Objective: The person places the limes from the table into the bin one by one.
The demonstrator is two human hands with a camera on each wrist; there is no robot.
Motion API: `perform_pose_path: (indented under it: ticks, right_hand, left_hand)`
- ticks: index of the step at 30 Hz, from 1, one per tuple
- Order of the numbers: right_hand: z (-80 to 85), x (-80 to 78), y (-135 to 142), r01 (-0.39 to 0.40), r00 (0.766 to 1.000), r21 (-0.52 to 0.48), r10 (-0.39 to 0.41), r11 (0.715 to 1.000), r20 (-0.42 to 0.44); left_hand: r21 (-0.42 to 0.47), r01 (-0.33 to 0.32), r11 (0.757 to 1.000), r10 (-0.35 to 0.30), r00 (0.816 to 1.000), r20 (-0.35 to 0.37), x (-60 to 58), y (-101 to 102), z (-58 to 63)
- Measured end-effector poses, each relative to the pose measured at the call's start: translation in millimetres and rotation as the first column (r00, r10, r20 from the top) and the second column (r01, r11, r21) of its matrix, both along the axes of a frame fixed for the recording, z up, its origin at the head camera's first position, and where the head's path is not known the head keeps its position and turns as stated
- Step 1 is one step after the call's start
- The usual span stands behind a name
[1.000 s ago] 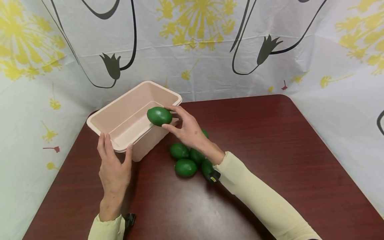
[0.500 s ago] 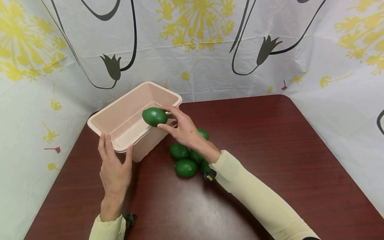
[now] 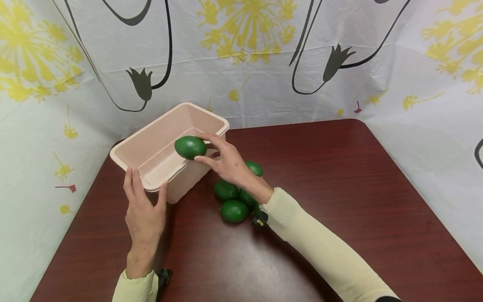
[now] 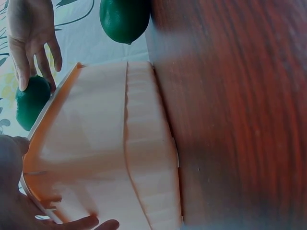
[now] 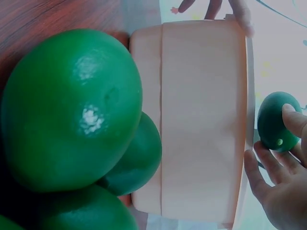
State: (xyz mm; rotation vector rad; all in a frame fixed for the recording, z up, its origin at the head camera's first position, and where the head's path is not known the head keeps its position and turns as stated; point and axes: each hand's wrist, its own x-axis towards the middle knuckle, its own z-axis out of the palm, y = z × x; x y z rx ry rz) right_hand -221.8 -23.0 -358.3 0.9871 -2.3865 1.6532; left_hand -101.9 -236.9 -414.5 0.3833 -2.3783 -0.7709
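Observation:
My right hand (image 3: 228,161) pinches a green lime (image 3: 190,147) between thumb and fingers, over the near long rim of the pale pink plastic bin (image 3: 181,180). In the right wrist view the held lime (image 5: 278,120) shows a small pale stem spot. My left hand (image 3: 145,216) grips the bin's near-left corner, two fingers over the rim and the thumb along the long side. Its other fingertips (image 4: 86,223) lie against the outer wall in the left wrist view. Inside the bin, the visible floor is bare.
Several more limes (image 3: 234,211) lie clustered on the dark red wooden table (image 3: 339,188), right of the bin and partly under my right forearm. A patterned white cloth (image 3: 264,96) hangs behind the table and along both sides.
My right hand has moved a little left with the lime, further over the bin. The left hand and the bin have stayed in place.

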Motion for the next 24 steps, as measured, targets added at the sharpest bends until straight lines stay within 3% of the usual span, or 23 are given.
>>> perform_pose_path:
  ticks: [24]
  right_hand:
    - [1.1, -5.8, -17.7, 0.000, 1.000, 0.020, 0.000, 1.000, -0.016]
  left_hand:
    - [-0.010, -0.001, 1.000, 0.001, 1.000, 0.006, -0.1, -1.0, 0.3]
